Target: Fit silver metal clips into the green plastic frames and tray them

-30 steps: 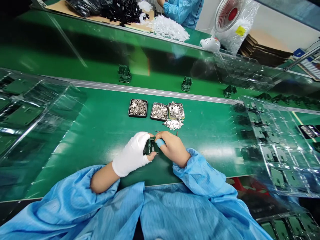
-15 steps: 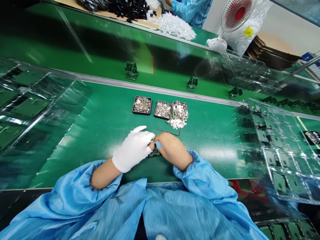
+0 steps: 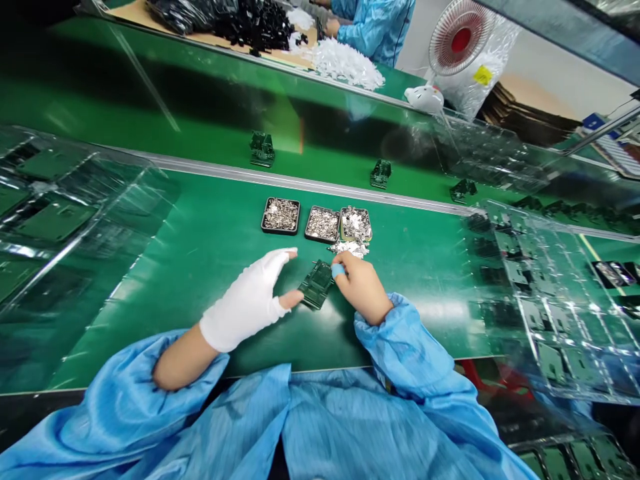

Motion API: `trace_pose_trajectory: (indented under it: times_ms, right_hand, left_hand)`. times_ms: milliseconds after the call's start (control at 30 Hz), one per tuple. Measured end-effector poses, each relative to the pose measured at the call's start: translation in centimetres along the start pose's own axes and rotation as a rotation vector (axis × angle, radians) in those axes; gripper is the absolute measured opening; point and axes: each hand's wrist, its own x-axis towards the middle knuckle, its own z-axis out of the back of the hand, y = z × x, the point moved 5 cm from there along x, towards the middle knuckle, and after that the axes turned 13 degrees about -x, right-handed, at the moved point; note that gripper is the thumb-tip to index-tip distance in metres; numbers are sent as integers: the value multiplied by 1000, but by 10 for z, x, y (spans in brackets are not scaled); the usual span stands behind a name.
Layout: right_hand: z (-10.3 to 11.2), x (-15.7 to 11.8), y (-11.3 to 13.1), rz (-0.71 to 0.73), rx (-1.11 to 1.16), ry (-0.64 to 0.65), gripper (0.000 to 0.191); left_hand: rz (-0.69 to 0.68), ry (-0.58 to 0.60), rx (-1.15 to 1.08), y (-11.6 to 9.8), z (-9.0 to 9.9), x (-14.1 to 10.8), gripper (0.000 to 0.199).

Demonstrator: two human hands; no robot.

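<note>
My left hand (image 3: 245, 300), in a white glove with bare fingertips, is open with thumb and fingers apart. Its thumb tip is at the left edge of a dark green plastic part (image 3: 317, 285), which looks like a small moulded housing on the bench. At that part's upper right corner is my right hand (image 3: 361, 283), ungloved, with a blue band round one finger. Its fingertips are pinched together; whatever is between them is hidden. Just beyond these fingers is a loose heap of shiny metal pieces (image 3: 353, 249).
Small metal pieces fill a left tray (image 3: 263, 223), a middle tray (image 3: 307, 233) and a right tray (image 3: 371, 230). Clear plastic trays with green parts flank the bench (image 3: 200, 220). Similar green parts (image 3: 262, 149) stand behind the metal rail (image 3: 220, 172). Across, a person in blue (image 3: 375, 30) works.
My left hand has opened and drawn back left from the green part, uncovering it. My right hand has shifted right and away to the part's corner. The hex key seen before no longer shows clearly.
</note>
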Motion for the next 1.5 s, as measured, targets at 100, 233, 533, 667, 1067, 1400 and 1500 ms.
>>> trace_pose_trajectory:
  times_ms: [100, 233, 533, 667, 1067, 1400, 1500]
  right_hand:
    - [-10, 4, -5, 37, -37, 81, 17]
    - [-18, 12, -9, 99, -96, 45, 20]
    - [-29, 18, -10, 221, -128, 18, 20]
    - [-31, 8, -9, 297, 144, 117, 30]
    - [-32, 4, 12, 264, -144, 282, 26]
    - [-29, 1, -1, 334, 94, 312, 29]
    - [-30, -1, 4, 364, -1, 318, 29]
  left_hand:
    - [-6, 60, 28, 0, -8, -8, 61]
    - [69, 76, 32, 7, -11, -13, 44]
    - [217, 47, -50, 36, 0, -19, 62]
    - [207, 67, -43, 34, -5, -17, 49]
    - [164, 86, -38, 34, -7, -16, 53]
    - [121, 77, -15, 32, -6, -15, 54]
    - [109, 78, -1, 31, -6, -15, 54]
